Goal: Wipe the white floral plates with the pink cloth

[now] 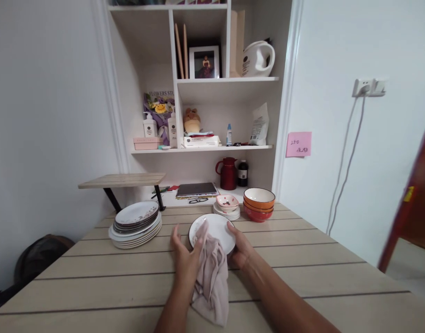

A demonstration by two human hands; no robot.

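A white plate [217, 227] is held tilted above the wooden table [302, 259], its face toward me. My right hand [243, 249] grips its right rim, fingers wrapped round the edge. My left hand [184, 257] holds a beige cloth [212, 277] and presses part of it against the plate's left side; the rest of the cloth hangs down toward the table.
A stack of plates [135, 224] lies at the left of the table. Behind the held plate stand small saucers topped by a pink bowl [227, 203], and stacked orange and red bowls [259, 203]. A shelf unit [201, 148] with bottles, a red jug and a laptop fills the back.
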